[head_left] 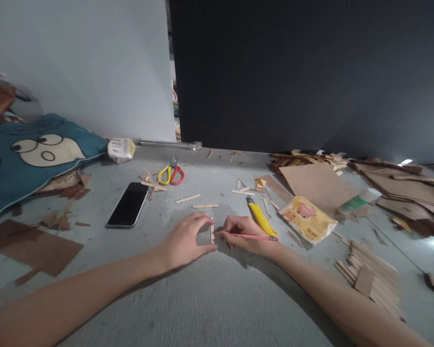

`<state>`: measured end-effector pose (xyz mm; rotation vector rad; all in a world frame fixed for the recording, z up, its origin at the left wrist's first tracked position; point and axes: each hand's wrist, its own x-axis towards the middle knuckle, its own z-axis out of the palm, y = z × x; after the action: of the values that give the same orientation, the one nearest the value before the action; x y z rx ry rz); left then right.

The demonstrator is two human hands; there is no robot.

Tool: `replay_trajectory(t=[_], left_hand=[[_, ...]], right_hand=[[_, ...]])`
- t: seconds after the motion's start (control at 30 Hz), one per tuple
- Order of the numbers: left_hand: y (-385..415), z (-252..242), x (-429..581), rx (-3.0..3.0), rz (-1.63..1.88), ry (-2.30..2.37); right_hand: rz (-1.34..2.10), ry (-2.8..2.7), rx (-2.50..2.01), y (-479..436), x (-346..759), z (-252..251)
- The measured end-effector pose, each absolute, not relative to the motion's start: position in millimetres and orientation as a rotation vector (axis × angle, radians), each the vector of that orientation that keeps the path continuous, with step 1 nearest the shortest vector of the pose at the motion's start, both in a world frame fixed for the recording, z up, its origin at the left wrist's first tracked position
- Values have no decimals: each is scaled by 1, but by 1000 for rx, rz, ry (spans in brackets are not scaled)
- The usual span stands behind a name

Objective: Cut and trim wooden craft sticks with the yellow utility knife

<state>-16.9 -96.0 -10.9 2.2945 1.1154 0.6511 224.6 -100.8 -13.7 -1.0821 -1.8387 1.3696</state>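
My left hand point(186, 238) curves round a small wooden craft stick point(212, 231) lying lengthwise away from me, forefinger at its far end and thumb at its near end. A pink pencil point(257, 236) is gripped in my right hand point(243, 232), its point close to the stick's right edge. Just beyond my hands lie a second craft stick point(205, 206) and a third craft stick point(188, 198), both flat. Right of my right hand rests a yellow banana-shaped cutter point(262, 218), almost touching the wrist area.
Scissors point(173, 173) with yellow and red handles and a black phone point(128, 205) lie to the left. On the right are a yellow packet point(307, 218), a glue stick point(359, 200), cardboard pieces point(316, 182) and a pile of craft sticks point(371, 274). A dark panel point(292, 72) stands behind.
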Motion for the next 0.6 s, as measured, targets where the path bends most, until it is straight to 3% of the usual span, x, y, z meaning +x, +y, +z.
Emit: replay_trajectory(t=[0.6], left_hand=[[-97,-7,-16,2289,629,1131]], right_hand=[[1378,-1832,-1054,-102,224,-13]])
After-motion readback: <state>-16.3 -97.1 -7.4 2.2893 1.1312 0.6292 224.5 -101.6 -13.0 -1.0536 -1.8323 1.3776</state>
